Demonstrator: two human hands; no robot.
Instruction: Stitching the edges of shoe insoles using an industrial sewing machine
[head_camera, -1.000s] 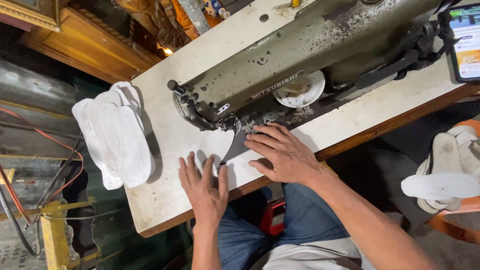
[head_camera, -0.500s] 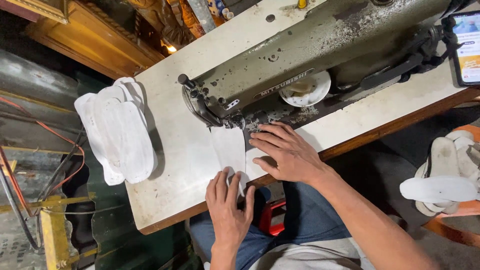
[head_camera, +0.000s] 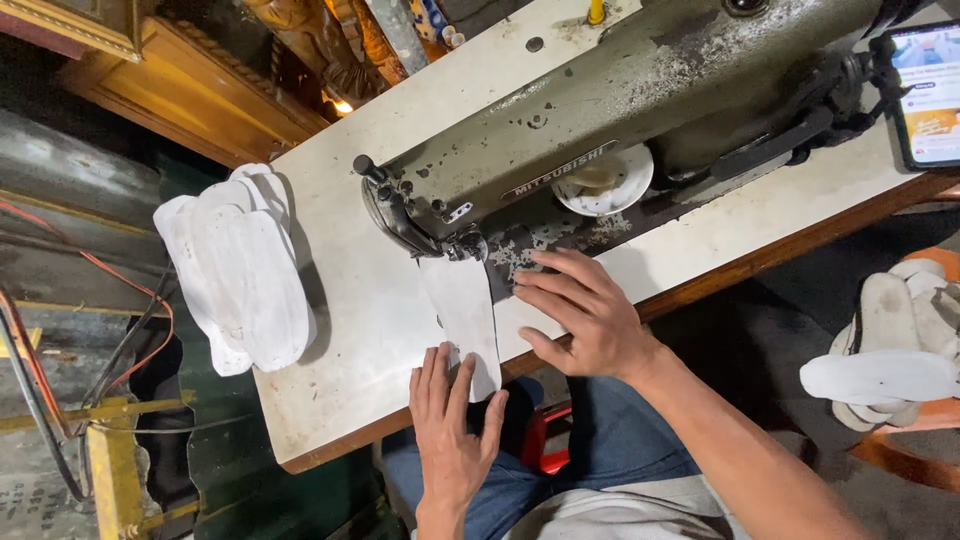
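Left hand (head_camera: 452, 430) is laid flat, fingers spread, on the near end of a white insole piece (head_camera: 463, 318) — nothing is gripped. Right hand (head_camera: 583, 318) is pressed flat beside the piece's right edge, fingers spread towards the needle area, likewise holding nothing. The insole piece is stretched from the table's near edge up under the presser foot of a grey-green sewing machine (head_camera: 600, 110). A raised maker's label is seen on the machine's front arm, lettering pale on grey. A stack of white insoles (head_camera: 240, 270) is set at the left end of the white table (head_camera: 340, 340) — well apart. A phone (head_camera: 930, 90) with a lit screen is propped far right. More white insoles (head_camera: 890, 350) are piled on an orange stool at right.
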